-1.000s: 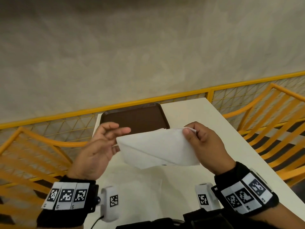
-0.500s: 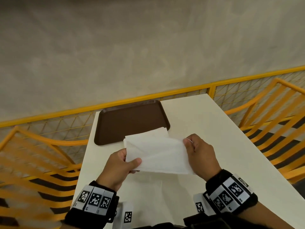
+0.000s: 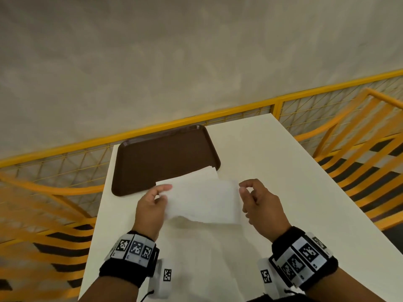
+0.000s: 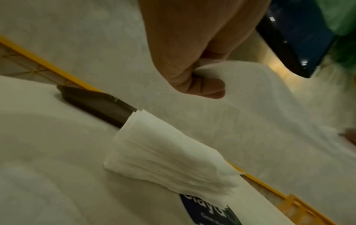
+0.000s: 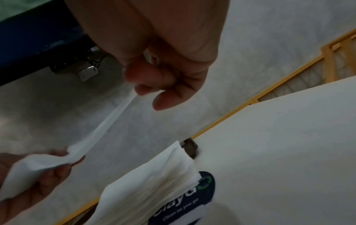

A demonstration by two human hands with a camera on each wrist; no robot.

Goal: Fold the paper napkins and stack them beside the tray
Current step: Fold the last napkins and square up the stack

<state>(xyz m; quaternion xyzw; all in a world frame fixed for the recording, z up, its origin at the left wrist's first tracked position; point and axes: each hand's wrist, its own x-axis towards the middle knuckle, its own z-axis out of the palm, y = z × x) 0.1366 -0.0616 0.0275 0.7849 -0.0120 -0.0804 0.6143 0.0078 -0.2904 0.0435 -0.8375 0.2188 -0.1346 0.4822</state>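
Lowered since a moment ago, the napkin (image 3: 202, 201) I'm working now hangs close above the white worktop (image 3: 272, 171), over the stack of napkins (image 4: 169, 156) that lies against the near right corner of the brown tray (image 3: 161, 158). My left hand (image 3: 150, 205) has slid along to the sheet's left edge and pinches it between thumb and fingers; the left wrist view shows the thumb curled over the paper. My right hand (image 3: 259, 203) sits at the right edge with thumb and forefinger drawn together, and from the right wrist view they seem to nip the very corner of the sheet, though the contact is blurred. Between the two hands the sheet sags a little in the middle. Under the stack I can see a dark blue round sticker (image 5: 194, 197) on the worktop. Yellow railing (image 3: 218, 118) runs behind the far edge.
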